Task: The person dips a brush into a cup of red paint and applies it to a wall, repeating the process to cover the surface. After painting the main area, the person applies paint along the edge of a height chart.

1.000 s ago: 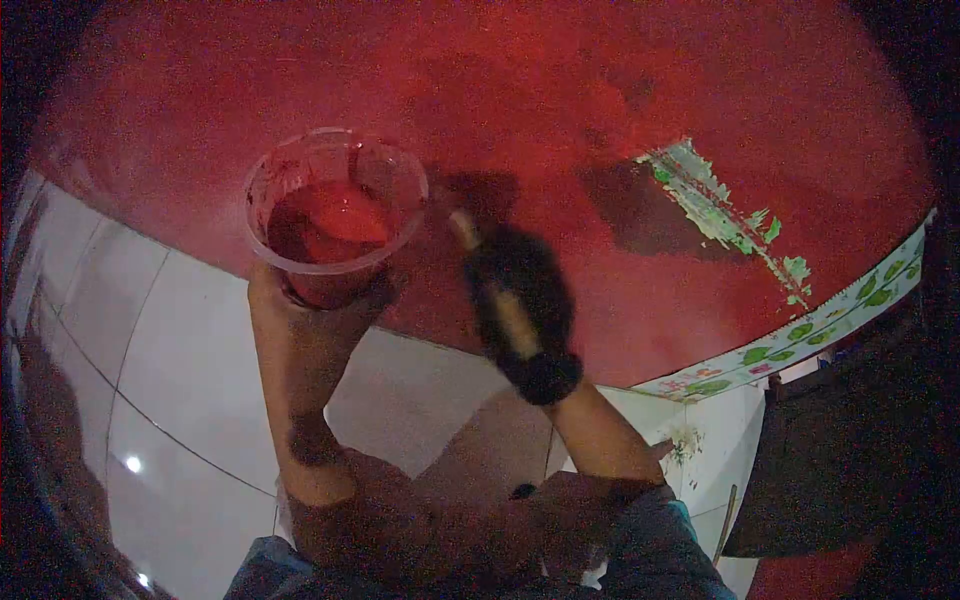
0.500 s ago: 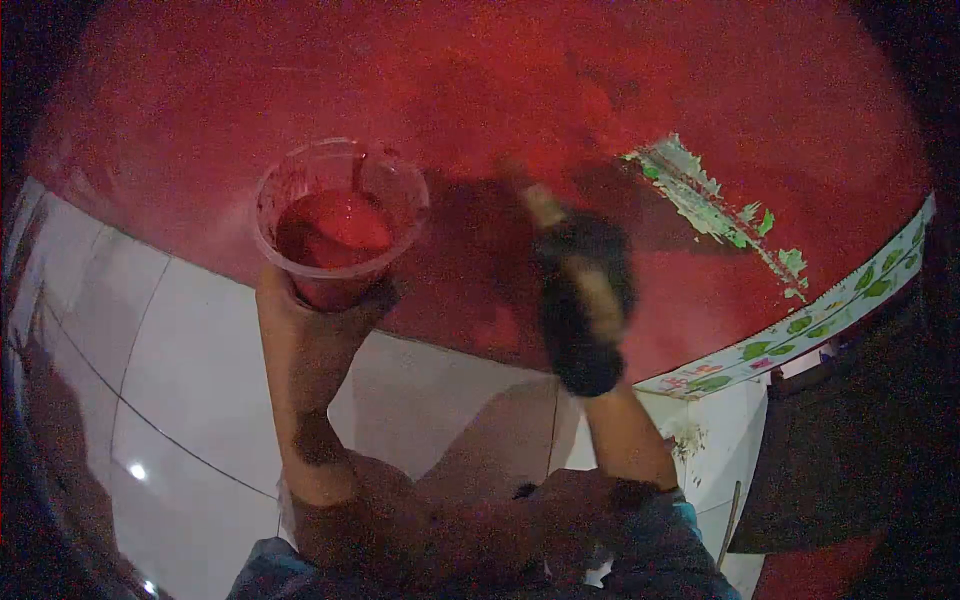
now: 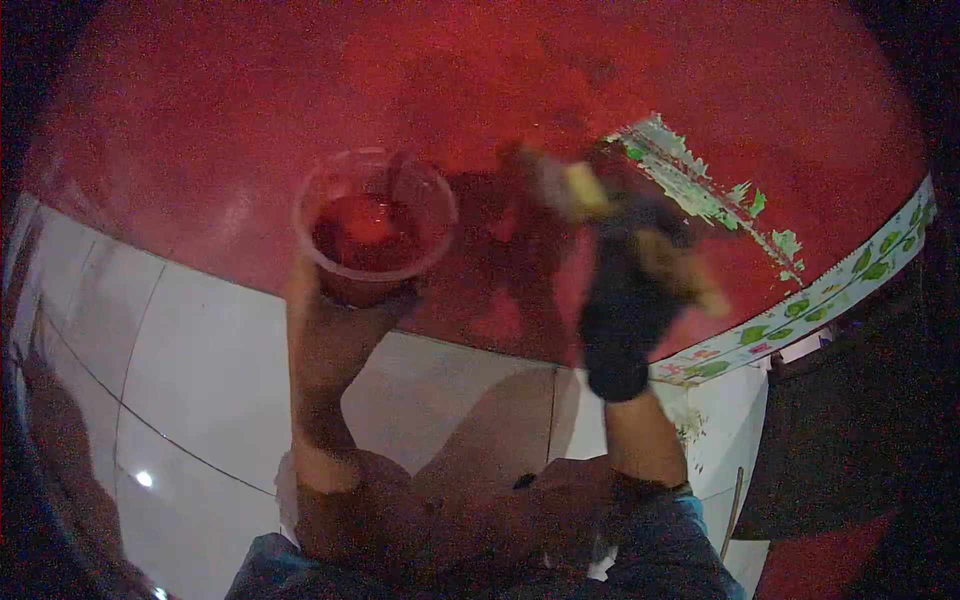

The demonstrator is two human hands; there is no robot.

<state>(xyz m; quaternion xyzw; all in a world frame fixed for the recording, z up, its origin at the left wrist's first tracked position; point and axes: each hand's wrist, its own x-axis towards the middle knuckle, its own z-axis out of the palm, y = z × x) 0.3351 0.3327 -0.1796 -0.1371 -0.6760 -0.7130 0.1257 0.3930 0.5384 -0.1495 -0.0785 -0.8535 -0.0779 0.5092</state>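
A clear plastic tub (image 3: 437, 222) with red paint inside is held from below by my left hand (image 3: 362, 310), whose fingers are mostly hidden behind it. My right hand (image 3: 640, 290) wears a black glove and is closed round a paintbrush (image 3: 580, 190). The brush is blurred; its bristle end points up and left over the red surface (image 3: 230, 130), to the right of the tub. Whether the bristles touch the surface cannot be made out.
A pale strip (image 3: 690, 175) with ragged green edges crosses the red surface. A leaf-patterned border (image 3: 800, 320) runs along its right edge. White floor tiles (image 3: 190, 370) lie below, with a dark object (image 3: 850, 430) at the lower right.
My right hand has moved right with the brush, which now tilts more to the left. My left hand and the tub have shifted slightly right and down.
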